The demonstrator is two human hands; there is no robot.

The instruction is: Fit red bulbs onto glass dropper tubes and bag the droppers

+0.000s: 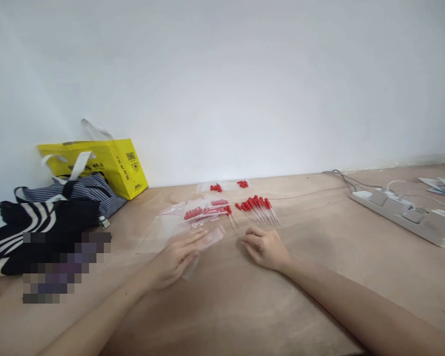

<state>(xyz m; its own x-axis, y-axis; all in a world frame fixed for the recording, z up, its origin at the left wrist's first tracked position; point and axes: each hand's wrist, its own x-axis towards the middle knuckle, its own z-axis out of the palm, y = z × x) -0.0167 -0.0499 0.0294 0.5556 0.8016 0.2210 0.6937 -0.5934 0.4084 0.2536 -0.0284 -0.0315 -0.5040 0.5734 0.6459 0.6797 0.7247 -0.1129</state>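
My left hand [176,257] is closed on a clear plastic bag [212,238], which sticks out past its fingertips and below its thumb. To the right, my right hand [265,247] rests on the table with its fingers curled in; what they hold, if anything, is hidden. Just beyond it lies a fanned row of several thin clear droppers [259,210] with red bulb ends. Two more red-ended droppers [232,220] lie between the hands. Clear zip bags with red pieces inside [195,213] lie beyond my left hand.
Near the wall, small red pieces [215,188] lie on another clear bag [228,187]. A yellow bag [129,170], a striped bag [109,193] and a black bag [70,217] stand on the left. A white power strip [396,217] with plugs and cables lies on the right.
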